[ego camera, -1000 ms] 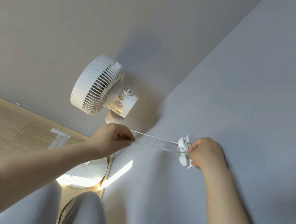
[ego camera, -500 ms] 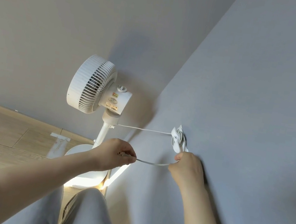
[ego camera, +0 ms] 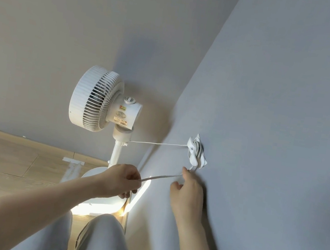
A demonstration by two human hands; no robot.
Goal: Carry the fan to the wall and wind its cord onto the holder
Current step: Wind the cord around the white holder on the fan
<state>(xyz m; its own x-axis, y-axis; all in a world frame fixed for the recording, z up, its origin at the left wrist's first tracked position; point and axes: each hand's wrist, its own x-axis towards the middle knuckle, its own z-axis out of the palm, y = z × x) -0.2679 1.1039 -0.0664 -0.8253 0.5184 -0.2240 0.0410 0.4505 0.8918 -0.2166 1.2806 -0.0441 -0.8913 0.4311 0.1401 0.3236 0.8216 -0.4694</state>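
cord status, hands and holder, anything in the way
Left hand pinches cord, right hand pinches it just below holder. Some turns on holder, one strand runs to fan by the wall. Nothing in the way.

The left forearm reaches in from 8 o'clock, its left grip (ego camera: 123, 180) curled, fingertips pinching the cord (ego camera: 162, 176). The right forearm rises from 5 o'clock. The right grip (ego camera: 188, 194), at 3 o'clock of the left, nips the same cord between thumb and forefinger.
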